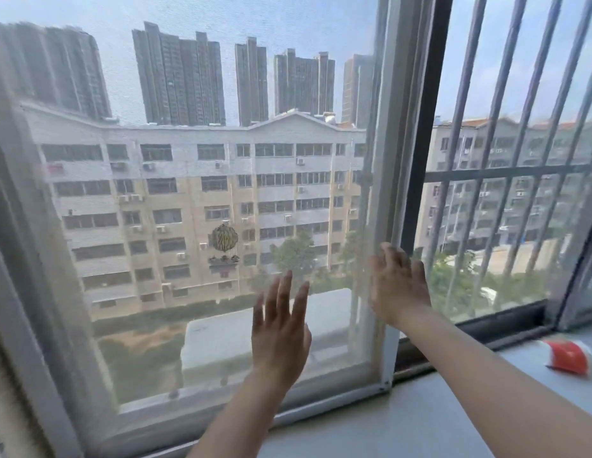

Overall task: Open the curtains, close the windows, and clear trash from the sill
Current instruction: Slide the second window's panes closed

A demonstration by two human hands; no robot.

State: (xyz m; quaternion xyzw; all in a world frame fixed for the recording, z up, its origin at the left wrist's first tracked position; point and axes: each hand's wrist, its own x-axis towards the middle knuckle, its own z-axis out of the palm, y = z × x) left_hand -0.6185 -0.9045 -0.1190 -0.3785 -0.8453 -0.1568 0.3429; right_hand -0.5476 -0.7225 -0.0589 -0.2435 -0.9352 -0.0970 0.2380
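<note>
Head view: left hand (281, 328) is raised with fingers spread and straight, palm toward the mesh of the screen (202, 200); whether it presses the mesh or sits just off it cannot be told. It grips nothing. Right hand (399, 285) lies on the white right edge of the screen frame (385, 200), fingers loosely spread and curled over that edge, not closed around it. Both forearms enter from the bottom, cut off by the picture's edge.

Screen mesh covers the left and middle of the view and hazes the buildings behind it. A round sticker (224, 238) on it is too blurred to read. To the right of the frame the opening shows bars (506, 170) with no mesh in front.

On the sill (420, 421), far right, lies a red and white wrapper (569, 357), blurred, well apart from both hands.
</note>
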